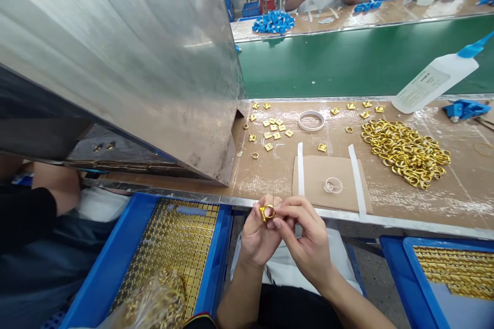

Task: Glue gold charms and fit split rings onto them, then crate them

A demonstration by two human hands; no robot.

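Observation:
A gold ring (267, 212) with a square top is pinched between my two hands, just in front of the bench edge. My left hand (258, 236) grips its square top from the left. From the right, the fingers of my right hand (303, 229) close on the band. Beyond them a cardboard pad (316, 164), fixed by white tape strips, bears a small clear round dish (333, 185). Loose gold square pieces (274, 127) lie to the left of the pad, and a heap of gold rings (405, 151) lies to its right.
A slanted metal housing (173, 61) blocks the left. Blue trays with gold pieces stand at lower left (133, 226) and lower right (412, 267). A white bottle (434, 82), a tape roll (311, 120) and a green belt (328, 59) are farther back. Co-workers sit across and at left.

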